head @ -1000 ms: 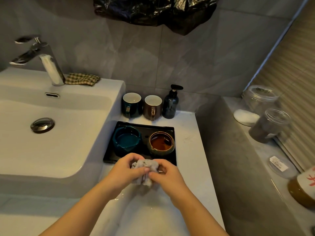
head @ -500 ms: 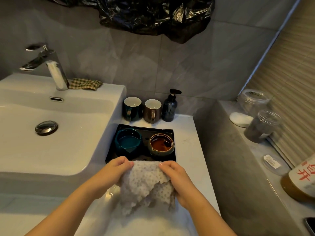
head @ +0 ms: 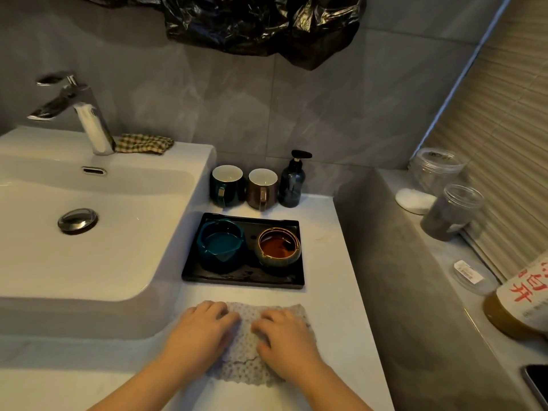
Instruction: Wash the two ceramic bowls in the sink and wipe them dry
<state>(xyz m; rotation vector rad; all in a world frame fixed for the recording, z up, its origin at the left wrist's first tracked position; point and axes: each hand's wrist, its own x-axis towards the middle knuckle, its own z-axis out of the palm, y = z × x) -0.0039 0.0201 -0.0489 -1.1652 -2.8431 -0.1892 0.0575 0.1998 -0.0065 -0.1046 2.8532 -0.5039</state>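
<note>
A teal ceramic bowl (head: pixel 221 244) and a brown ceramic bowl (head: pixel 278 247) stand side by side on a black tray (head: pixel 243 281) on the counter, right of the white sink (head: pixel 89 250). In front of the tray a grey patterned cloth (head: pixel 247 345) lies spread flat on the counter. My left hand (head: pixel 201 336) presses on its left part and my right hand (head: pixel 286 341) on its right part, palms down with the fingers bent at the knuckles. Both hands are well short of the bowls.
A chrome tap (head: pixel 77 114) and a checked rag (head: pixel 143 143) sit at the sink's back. Two mugs (head: pixel 226 185) (head: pixel 262 188) and a dark pump bottle (head: pixel 292 182) stand behind the tray. Jars (head: pixel 452 212) and a labelled bottle (head: pixel 522 301) line the right ledge.
The cloth was bunched between both hands, then held up unfolded; now it lies flat on the counter under both palms.
</note>
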